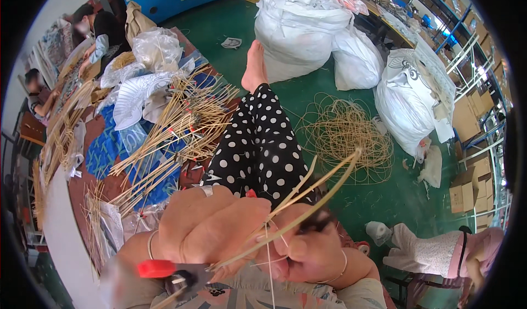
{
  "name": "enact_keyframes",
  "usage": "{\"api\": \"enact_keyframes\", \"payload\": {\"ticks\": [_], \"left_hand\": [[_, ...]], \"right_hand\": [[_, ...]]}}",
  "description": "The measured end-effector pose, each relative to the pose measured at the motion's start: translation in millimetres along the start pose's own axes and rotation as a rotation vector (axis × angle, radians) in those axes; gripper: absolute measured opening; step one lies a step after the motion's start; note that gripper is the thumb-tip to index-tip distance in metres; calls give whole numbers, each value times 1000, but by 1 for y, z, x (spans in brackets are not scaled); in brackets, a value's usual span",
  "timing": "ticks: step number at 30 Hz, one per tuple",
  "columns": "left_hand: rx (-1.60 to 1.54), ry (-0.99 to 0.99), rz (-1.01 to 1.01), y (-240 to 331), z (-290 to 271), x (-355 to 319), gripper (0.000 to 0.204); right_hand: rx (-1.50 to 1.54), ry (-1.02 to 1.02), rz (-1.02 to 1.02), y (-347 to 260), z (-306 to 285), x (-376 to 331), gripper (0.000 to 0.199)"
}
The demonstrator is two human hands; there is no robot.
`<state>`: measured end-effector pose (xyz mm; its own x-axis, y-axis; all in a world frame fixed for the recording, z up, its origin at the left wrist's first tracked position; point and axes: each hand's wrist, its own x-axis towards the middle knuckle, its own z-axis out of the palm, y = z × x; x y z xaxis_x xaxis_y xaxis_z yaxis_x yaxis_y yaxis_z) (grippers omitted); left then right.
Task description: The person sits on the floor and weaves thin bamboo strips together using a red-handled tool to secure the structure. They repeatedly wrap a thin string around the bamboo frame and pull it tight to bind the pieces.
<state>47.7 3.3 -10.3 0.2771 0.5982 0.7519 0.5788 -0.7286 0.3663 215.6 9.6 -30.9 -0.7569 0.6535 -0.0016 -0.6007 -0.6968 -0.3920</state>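
Note:
My left hand [206,229] is closed around thin bamboo strips [321,180], which bend from my lap up to the right and meet at a tip. Beside it my right hand [315,251] is closed, thumb and fingers pinching a white thread [268,237] that crosses the strips and hangs down over my lap. Part of the right hand is blurred, and its fingertips are partly hidden. Under my left hand is a red-handled cutting tool [159,269] with a dark metal body; whether that hand touches it, I cannot tell.
Many bamboo sticks [170,130] lie on a low table to my left, among plastic bags. A coil of thin cane [346,136] rests on the green floor. Large white sacks [302,31] stand ahead. Co-workers sit at far left; another person [439,251] is at lower right.

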Motion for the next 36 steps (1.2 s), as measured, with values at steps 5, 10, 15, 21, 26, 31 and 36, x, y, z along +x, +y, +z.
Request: {"api": "enact_keyframes", "payload": {"ticks": [5, 10, 15, 21, 26, 31, 36], "left_hand": [[10, -143, 67, 5, -3, 7, 38], [-359, -226, -41, -2, -1, -2, 34], [-562, -178, -193, 2, 0, -6, 20], [-901, -184, -570, 8, 0, -2, 22], [-1018, -145, -740, 10, 2, 0, 23], [-1036, -177, -700, 7, 2, -2, 18], [-1063, -133, -774, 11, 4, 1, 22]], "right_hand": [[-601, -14, -219, -18, 21, -8, 38], [-1234, -327, -242, -43, 19, -8, 78], [-1254, -543, -506, -71, -1, -8, 43], [-777, 60, -309, -60, -21, -1, 26], [-882, 53, -59, -35, -8, 15, 16], [-783, -40, -80, -34, -25, 17, 14], [-929, -118, -121, -38, -33, 17, 14]]}}
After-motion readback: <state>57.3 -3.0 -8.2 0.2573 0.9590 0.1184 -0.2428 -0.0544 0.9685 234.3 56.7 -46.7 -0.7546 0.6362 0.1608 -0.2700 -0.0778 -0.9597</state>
